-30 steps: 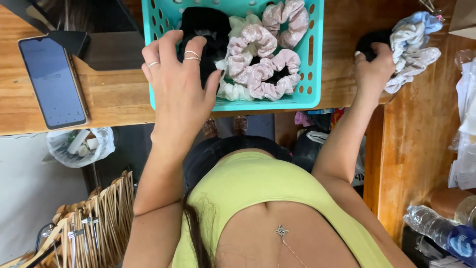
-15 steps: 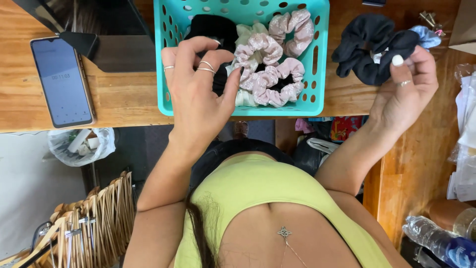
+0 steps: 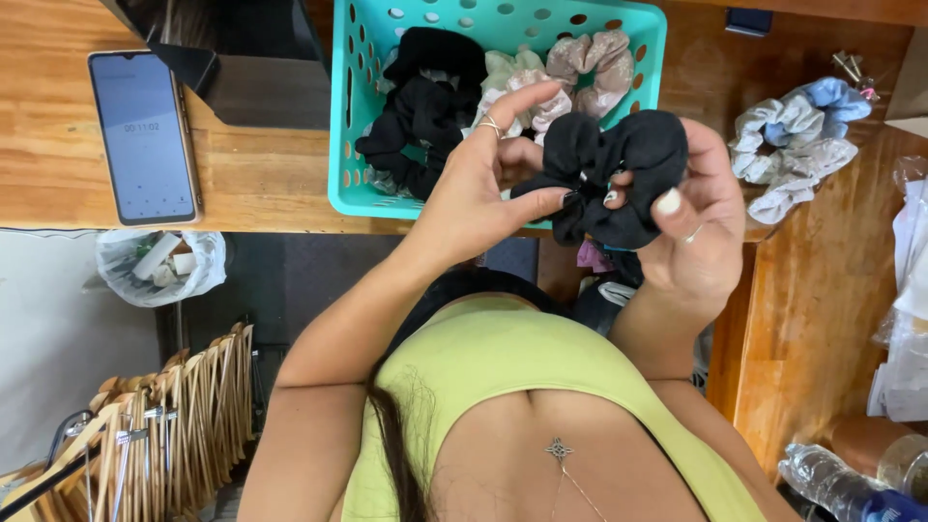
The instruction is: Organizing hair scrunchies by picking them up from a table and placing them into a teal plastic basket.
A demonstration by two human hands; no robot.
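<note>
One teal basket point(image 3: 348, 126), one phone point(image 3: 143, 135), one plastic bottle point(image 3: 841, 483) and two hands (both on one black scrunchie point(image 3: 619, 169)) were counted.

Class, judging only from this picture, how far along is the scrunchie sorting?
Done: black and pink scrunchies already lie in the teal basket. In hand: the left hand and right hand both hold a black scrunchie over its front edge. Left: pale blue and grey scrunchies still on the table.

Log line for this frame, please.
left hand: pinching black scrunchie | right hand: gripping it | over teal basket edge
</note>
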